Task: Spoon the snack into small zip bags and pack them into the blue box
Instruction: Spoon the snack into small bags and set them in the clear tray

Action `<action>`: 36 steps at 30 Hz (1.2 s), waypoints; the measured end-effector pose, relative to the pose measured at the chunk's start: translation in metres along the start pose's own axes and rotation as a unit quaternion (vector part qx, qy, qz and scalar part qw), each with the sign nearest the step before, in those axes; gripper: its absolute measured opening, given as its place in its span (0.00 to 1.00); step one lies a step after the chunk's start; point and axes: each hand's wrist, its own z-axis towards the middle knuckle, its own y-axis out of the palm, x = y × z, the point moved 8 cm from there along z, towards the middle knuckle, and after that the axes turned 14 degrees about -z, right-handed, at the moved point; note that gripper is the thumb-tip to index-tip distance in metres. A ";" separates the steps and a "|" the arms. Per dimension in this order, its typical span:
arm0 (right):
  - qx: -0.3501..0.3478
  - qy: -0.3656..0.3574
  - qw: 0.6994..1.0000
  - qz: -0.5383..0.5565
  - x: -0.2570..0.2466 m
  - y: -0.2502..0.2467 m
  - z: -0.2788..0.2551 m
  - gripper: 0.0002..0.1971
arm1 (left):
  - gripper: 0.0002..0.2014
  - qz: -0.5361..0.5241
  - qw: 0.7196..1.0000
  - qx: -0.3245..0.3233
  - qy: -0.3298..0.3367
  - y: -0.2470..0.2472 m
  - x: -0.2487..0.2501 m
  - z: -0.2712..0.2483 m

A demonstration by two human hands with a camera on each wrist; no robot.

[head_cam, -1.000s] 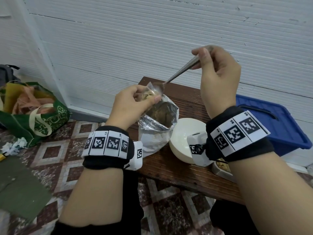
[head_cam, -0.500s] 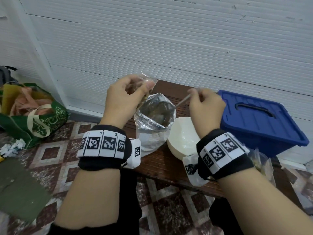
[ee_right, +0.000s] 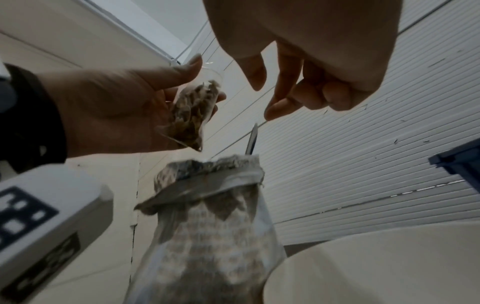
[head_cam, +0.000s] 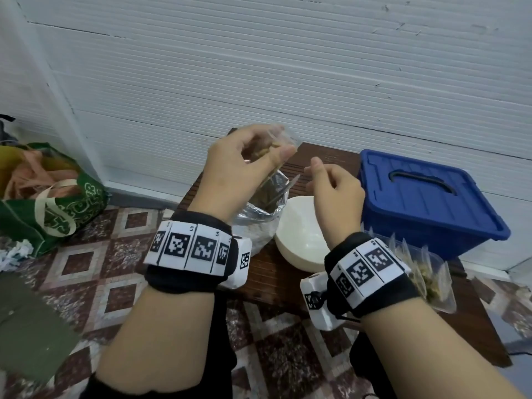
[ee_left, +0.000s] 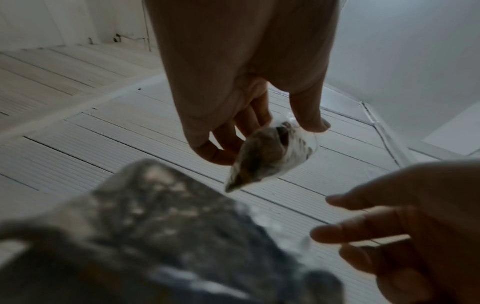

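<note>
— Pinching the small zip bag (head_cam: 280,142) in the left grip (head_cam: 247,159), thumb against fingers near the mouth, and holding it up over the foil pouch (head_cam: 259,220). Seeing snack through the plastic.

— And the right grip (head_cam: 331,182)? Carrying the spoon (head_cam: 283,188) to that bag a second ago.

— Not carrying it now. Leaving it standing in the foil pouch, handle poking out of the opening. Hanging empty and loosely curled just beside the bag, thumb and index finger reaching toward it.

— Probably finishing the scooping for this bag, then.

— Likely so. Judging by the free fingers, heading for the zip next. Needing both grips there, pressing the strip shut along its length.

— Packing still waiting?

— Still waiting. Seeing the blue box (head_cam: 426,203) at the right end of the desk (head_cam: 267,277), lid on. Seeing filled bags (head_cam: 426,277) piling up just in front of it, behind the right wrist, and a white bowl (head_cam: 302,237) between pouch and box.

— Risking anything?

— Risking a spill through the open mouth. Worth keeping the bag upright while sealing.
</note>
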 end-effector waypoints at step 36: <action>-0.048 0.083 0.995 -0.025 0.096 -0.116 -0.017 0.18 | 0.21 -0.001 0.967 -0.241 -0.081 0.174 -0.088 -0.058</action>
